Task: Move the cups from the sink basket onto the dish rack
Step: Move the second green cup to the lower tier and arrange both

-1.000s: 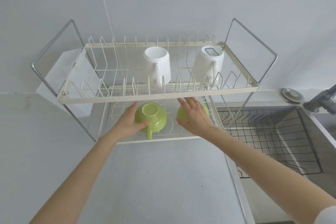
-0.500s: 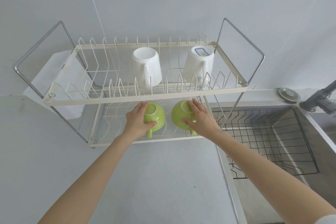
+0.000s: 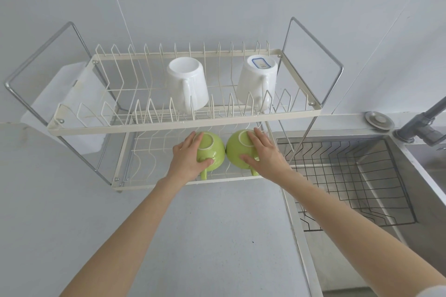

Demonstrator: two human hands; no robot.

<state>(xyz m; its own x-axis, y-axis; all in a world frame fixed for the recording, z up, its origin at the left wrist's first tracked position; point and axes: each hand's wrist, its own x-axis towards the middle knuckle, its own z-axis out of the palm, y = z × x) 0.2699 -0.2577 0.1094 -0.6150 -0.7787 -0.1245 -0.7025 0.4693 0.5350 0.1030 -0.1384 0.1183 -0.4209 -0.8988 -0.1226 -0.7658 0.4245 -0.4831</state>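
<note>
Two green cups stand upside down, side by side and touching, on the lower shelf of the cream wire dish rack (image 3: 169, 126). My left hand (image 3: 187, 163) grips the left green cup (image 3: 212, 149), thumb at its front near the handle. My right hand (image 3: 263, 157) lies over the right green cup (image 3: 235, 149), fingers spread across its base and side. Upside down on the upper shelf are a white mug (image 3: 188, 84) and a second white mug (image 3: 258, 78) with a blue label on its base. The black wire sink basket (image 3: 350, 176) at right holds no cups.
A steel sink (image 3: 410, 236) surrounds the basket, with a grey faucet (image 3: 424, 125) and a round metal stopper (image 3: 379, 120) behind it. A white plastic tray (image 3: 65, 108) hangs at the rack's left end. Grey countertop (image 3: 205, 236) lies in front of the rack.
Both green cups have come closer together on the lower shelf and now touch. My right hand has shifted from the cup's back to lie over its top and front.
</note>
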